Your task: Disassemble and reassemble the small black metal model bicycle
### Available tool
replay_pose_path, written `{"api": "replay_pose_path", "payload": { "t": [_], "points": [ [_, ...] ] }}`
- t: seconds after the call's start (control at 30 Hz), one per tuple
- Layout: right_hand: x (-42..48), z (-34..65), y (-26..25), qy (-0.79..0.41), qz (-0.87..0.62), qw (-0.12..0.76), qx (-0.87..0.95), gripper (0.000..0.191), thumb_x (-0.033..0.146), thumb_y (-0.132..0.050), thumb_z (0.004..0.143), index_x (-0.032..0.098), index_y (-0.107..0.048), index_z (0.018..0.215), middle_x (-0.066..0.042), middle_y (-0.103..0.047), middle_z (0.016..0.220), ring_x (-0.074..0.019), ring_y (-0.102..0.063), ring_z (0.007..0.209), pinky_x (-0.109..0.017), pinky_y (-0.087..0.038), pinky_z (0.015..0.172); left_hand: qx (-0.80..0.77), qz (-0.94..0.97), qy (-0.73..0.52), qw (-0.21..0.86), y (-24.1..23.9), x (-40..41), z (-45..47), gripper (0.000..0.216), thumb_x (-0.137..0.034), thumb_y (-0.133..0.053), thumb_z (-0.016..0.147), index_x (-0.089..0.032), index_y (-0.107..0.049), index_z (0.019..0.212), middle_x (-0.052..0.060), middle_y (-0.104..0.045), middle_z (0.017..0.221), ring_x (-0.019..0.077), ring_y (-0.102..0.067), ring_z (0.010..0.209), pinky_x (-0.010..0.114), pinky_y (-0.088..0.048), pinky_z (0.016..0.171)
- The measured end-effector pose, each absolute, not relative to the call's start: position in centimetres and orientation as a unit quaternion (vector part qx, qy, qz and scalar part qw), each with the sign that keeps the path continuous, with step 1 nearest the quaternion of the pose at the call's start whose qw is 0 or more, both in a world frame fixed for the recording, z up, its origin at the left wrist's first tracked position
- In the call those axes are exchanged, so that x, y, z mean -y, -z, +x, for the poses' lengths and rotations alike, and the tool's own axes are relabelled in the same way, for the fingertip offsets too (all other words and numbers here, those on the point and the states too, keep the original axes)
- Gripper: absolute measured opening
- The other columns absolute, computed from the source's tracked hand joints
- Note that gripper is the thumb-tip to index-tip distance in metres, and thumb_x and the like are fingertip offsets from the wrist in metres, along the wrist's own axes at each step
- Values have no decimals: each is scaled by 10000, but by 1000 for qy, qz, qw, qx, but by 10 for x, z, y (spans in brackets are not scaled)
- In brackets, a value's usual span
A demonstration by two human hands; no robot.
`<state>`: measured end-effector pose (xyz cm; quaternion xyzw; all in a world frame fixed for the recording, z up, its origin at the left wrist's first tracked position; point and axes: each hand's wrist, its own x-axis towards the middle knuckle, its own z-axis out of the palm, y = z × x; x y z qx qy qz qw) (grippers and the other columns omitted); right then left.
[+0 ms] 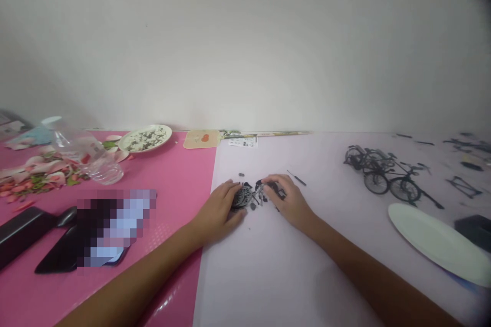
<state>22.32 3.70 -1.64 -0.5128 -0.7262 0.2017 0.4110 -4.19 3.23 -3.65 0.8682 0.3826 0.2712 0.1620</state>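
My left hand (pixel 220 213) lies on the white sheet, fingers stretched and thumb apart, curved around the left side of a small pile of model bicycle parts. Grey spoked wheels (pixel 244 196) show beside its fingers. From the other side, my right hand (pixel 290 200) arches over black and grey parts (pixel 261 194), its thumb and fingers apart. Some pieces are hidden under its fingers, and I see nothing gripped. A small screwdriver (pixel 298 179) lies just beyond the right hand. One tiny dark piece (pixel 241 174) sits behind the pile.
Model bicycles (pixel 389 179) stand to the right, near a white oval plate (pixel 433 240) and scattered dark parts (pixel 464 186). Leftward on pink cover are a phone (pixel 115 230), a plastic bottle (pixel 84 153), petals (pixel 34 176) and a filled plate (pixel 163 144). A fly swatter (pixel 199 139) lies by the wall.
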Motion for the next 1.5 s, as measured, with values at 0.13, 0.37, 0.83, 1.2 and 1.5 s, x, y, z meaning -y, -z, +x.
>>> {"api": "replay_pose_path", "payload": {
  "t": [0.13,0.37,0.83,1.2,1.5],
  "points": [
    [-39,224,18,-176,-517,434,716,181,402,-620,1013,274,-717,1096,-65,-694,1160,-270,-609,1165,-454,-474,1059,-382,869,-271,160,36,-32,-42,639,-437,-566,1003,-208,-374,1568,172,-439,1593,350,-372,1518,581,-374,1241],
    [-41,227,18,-158,-525,444,709,265,456,-542,1054,284,-743,1063,-59,-715,1127,-279,-610,1160,-453,-469,1059,-383,870,-261,167,32,-32,-41,633,-437,-555,1003,-196,-372,1559,175,-439,1588,347,-369,1518,580,-367,1245],
    [-49,232,23,-277,-550,504,606,387,579,-583,1008,238,-755,1071,-82,-749,1225,-285,-656,1210,-491,-477,1111,-387,867,-259,179,29,-31,-41,622,-438,-560,1001,-198,-403,1554,174,-446,1589,355,-374,1517,581,-362,1249],
    [-48,232,20,-254,-571,479,617,348,571,-654,958,246,-773,999,-73,-761,1155,-298,-677,1124,-493,-512,1046,-406,854,-252,206,28,-31,-41,659,-489,-518,1021,-194,-328,1580,192,-423,1601,360,-366,1520,594,-345,1246],
    [-45,232,26,-159,-552,375,728,423,481,-760,880,286,-703,1251,-88,-678,1315,-335,-570,1289,-569,-442,1121,-394,841,-297,221,34,-36,-43,629,-439,-521,1031,-231,-308,1585,180,-470,1558,344,-469,1438,582,-411,1189]
  ]
}}
